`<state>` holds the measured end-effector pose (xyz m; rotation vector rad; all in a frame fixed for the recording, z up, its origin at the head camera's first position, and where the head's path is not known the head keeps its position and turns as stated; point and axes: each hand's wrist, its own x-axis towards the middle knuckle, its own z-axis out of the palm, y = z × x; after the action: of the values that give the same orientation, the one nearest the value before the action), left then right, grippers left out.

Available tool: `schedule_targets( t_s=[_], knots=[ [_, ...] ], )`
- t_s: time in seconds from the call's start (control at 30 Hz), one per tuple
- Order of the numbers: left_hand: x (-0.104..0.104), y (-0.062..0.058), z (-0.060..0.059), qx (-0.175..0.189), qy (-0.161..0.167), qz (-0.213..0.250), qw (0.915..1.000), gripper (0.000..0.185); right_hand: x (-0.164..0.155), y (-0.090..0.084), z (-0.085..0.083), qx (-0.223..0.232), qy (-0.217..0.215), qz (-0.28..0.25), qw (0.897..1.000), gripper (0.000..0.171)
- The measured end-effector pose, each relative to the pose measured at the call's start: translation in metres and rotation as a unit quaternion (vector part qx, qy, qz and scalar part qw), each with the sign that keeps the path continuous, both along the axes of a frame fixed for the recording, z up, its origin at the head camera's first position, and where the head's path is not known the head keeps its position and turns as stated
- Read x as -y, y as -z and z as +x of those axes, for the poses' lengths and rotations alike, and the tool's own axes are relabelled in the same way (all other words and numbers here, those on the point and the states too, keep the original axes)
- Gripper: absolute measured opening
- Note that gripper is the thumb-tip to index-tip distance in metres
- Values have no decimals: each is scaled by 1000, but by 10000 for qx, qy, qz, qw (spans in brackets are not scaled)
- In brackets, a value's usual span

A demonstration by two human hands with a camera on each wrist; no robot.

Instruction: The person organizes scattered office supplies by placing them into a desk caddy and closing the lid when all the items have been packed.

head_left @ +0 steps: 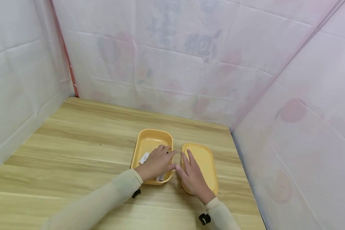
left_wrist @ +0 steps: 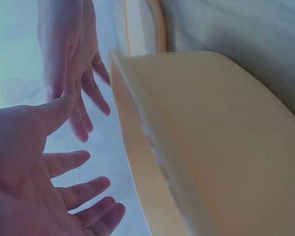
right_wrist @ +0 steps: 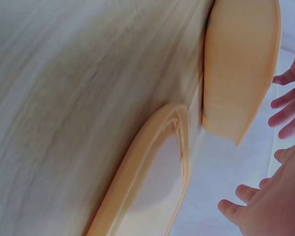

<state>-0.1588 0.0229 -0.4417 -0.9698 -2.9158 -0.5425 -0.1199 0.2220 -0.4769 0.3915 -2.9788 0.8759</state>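
Observation:
A yellow oblong box (head_left: 149,140) sits open on the wooden table (head_left: 74,143), with its matching lid (head_left: 208,161) lying flat just to its right. My left hand (head_left: 158,161) hovers over the near half of the box with relaxed, spread fingers and holds nothing. My right hand (head_left: 191,174) is stretched over the lid's left part, fingers straight, also holding nothing. Small white packets (head_left: 144,157) lie inside the box, partly hidden by my left hand. The left wrist view shows the box wall (left_wrist: 211,147) beside both open palms. The right wrist view shows lid (right_wrist: 147,172) and box (right_wrist: 241,69) side by side.
Pale printed cloth walls (head_left: 175,57) enclose the table at the back, left and right. The right table edge (head_left: 241,166) runs close to the lid. Bare wood stretches to the left and behind the box.

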Motion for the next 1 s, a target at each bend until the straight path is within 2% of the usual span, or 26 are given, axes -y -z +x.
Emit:
schedule_targets(
  t_s=[0.17,0.33,0.6,0.83,1.0],
  knots=[
    [-12,-3,1,153,-206,218,9994,61,-8,-4,-1,-25,154,-88,9998,65],
    [-25,-6,6,72,-288,484,9984,58,-19,-8,-1,-112,283,-196,9993,67],
    [-46,-8,14,576,-582,1141,9901,61,-41,-11,1,-101,562,-297,9979,67],
    [-67,-5,22,789,-729,1312,9855,68,-58,-10,0,-152,747,-309,9966,64],
    [-84,1,32,906,-662,1455,9830,75,-69,-7,-3,-79,871,-261,9958,63]
  ],
)
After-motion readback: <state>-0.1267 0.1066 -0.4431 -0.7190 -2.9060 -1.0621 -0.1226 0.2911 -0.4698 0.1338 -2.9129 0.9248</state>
